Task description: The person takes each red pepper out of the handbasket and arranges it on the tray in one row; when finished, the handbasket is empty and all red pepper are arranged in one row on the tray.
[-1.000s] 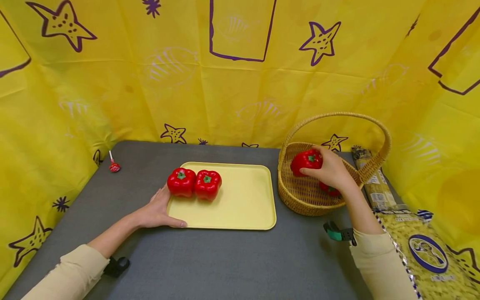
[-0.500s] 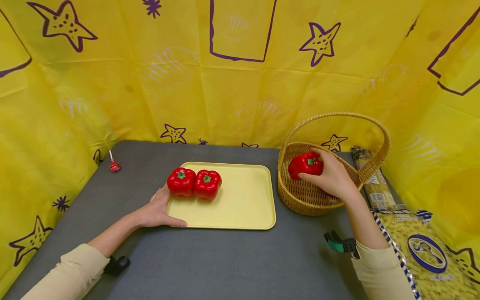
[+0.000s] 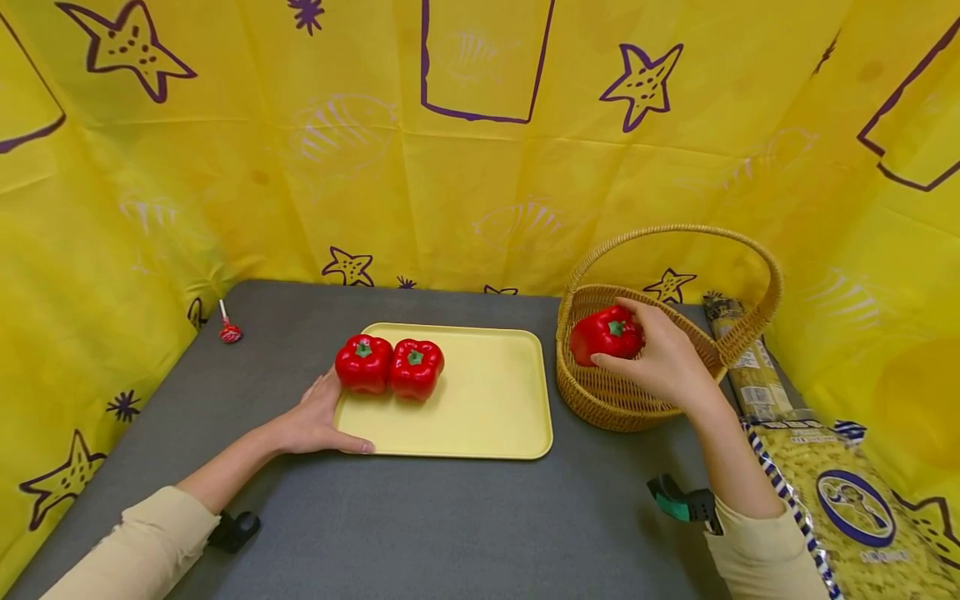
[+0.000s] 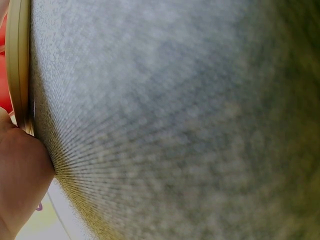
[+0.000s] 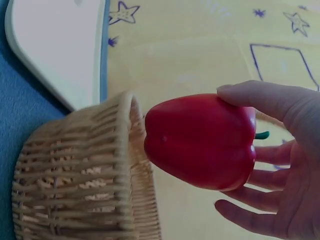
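Note:
In the head view, my right hand (image 3: 660,354) holds a red bell pepper (image 3: 602,335) between thumb and fingers, over the opening of a wicker basket (image 3: 600,408). The right wrist view shows this bell pepper (image 5: 200,142) lying sideways, green stem toward the palm, beside the basket's rim (image 5: 125,115). My left hand (image 3: 315,421) rests at the left end of a pale yellow tray (image 3: 480,400), its thumb along the front edge. Two red bell peppers (image 3: 364,364) stand side by side on the tray's left part. The left wrist view shows little besides the tray's edge (image 4: 19,65).
The basket's tall arched handle (image 3: 675,227) rises behind the right hand. Right of the basket lie a long package (image 3: 753,367) and a large bag of pasta (image 3: 847,492). A lollipop (image 3: 229,332) lies at the far left. Yellow patterned cloth encloses the grey table (image 3: 465,525).
My right hand has moved slightly left with the bell pepper, inside the basket's outline. Another pepper seen lower in the basket is now hidden by the hand. The left hand has stayed put.

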The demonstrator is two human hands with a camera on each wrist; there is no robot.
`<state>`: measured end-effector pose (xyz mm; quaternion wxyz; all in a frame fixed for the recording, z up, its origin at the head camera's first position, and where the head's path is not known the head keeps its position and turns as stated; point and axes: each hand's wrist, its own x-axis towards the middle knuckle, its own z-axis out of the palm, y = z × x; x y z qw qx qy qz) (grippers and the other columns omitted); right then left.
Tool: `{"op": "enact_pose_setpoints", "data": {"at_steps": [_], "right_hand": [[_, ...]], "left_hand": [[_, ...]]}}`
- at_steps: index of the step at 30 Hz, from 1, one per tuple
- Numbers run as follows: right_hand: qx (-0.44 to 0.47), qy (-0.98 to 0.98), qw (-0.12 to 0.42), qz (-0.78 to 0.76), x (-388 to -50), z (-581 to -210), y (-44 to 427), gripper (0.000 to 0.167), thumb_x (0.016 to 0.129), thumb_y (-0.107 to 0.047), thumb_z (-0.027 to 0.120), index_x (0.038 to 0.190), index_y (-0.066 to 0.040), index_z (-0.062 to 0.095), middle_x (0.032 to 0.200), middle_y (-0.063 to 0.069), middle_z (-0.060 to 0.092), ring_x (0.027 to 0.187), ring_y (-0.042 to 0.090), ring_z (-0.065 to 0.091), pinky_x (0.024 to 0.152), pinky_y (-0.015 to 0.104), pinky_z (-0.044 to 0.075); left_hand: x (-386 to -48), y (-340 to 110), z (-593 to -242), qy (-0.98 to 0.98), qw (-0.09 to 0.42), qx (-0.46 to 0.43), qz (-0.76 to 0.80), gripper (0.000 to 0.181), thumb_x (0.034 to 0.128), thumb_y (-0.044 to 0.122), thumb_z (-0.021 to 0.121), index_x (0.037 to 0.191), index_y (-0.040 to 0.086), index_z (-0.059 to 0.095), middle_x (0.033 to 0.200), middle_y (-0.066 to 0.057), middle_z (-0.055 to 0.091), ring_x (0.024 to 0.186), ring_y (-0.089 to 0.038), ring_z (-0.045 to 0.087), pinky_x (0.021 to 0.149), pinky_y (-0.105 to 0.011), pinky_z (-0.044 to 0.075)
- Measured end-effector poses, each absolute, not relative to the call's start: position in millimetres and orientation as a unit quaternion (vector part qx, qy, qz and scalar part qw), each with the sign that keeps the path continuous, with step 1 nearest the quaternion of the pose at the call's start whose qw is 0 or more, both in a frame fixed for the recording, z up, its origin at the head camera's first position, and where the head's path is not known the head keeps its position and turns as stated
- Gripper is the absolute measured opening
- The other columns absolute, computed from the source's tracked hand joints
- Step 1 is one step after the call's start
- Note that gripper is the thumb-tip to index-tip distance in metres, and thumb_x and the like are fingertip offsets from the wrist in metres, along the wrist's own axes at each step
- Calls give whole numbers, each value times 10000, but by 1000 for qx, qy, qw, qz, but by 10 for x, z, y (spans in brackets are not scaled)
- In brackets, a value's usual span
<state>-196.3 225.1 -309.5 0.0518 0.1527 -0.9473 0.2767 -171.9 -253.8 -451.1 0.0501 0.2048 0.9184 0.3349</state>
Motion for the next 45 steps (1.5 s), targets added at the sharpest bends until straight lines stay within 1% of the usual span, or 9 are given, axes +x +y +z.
{"op": "enact_pose_setpoints", "data": {"at_steps": [8, 20, 29, 35, 41, 45], "right_hand": [[176, -943, 52, 279, -1926, -3065, 2100, 814, 803, -329, 801, 1456, -69, 390, 1369, 188, 471, 1183, 385, 499, 853, 564, 512], [217, -930, 50, 292, -1932, -3128, 1852, 817, 758, -278, 837, 1431, -64, 426, 1340, 135, 508, 1169, 318, 518, 882, 516, 514], [244, -925, 2, 292, -1944, -3215, 1645, 842, 747, -282, 852, 1438, -71, 419, 1367, 133, 500, 1185, 312, 518, 883, 489, 521], [272, -917, -7, 290, -1976, -3309, 1529, 818, 732, -238, 856, 1414, -58, 443, 1332, 126, 527, 1160, 299, 537, 881, 471, 524], [301, -909, -16, 287, -2019, -3422, 1427, 812, 735, -252, 859, 1401, -22, 455, 1284, 112, 548, 1124, 266, 555, 904, 447, 510], [319, -903, -24, 288, -2044, -3477, 1358, 814, 729, -240, 864, 1396, -16, 456, 1276, 113, 550, 1117, 255, 553, 906, 434, 506]], "left_hand": [[-1723, -2541, -4519, 917, 50, 204, 338, 1240, 658, 536, 841, 1549, 123, 84, 1554, -145, 164, 1404, -398, 146, 1022, -739, 74], [-1715, -2532, -4504, 919, 55, 203, 334, 1252, 661, 540, 836, 1551, 110, 68, 1565, -160, 124, 1412, -403, 122, 1032, -731, 65], [-1712, -2526, -4488, 919, 62, 196, 336, 1256, 660, 539, 835, 1549, 100, 65, 1565, -173, 118, 1411, -415, 109, 1034, -731, 57], [-1708, -2532, -4490, 921, 68, 188, 334, 1262, 663, 542, 835, 1549, 89, 58, 1572, -190, 96, 1419, -419, 84, 1041, -727, 46], [-1707, -2535, -4491, 921, 68, 188, 333, 1258, 663, 546, 834, 1547, 85, 67, 1573, -191, 101, 1423, -417, 78, 1046, -724, 45], [-1703, -2540, -4486, 921, 69, 189, 333, 1258, 664, 542, 835, 1546, 75, 70, 1575, -199, 96, 1426, -424, 67, 1050, -719, 44]]}}
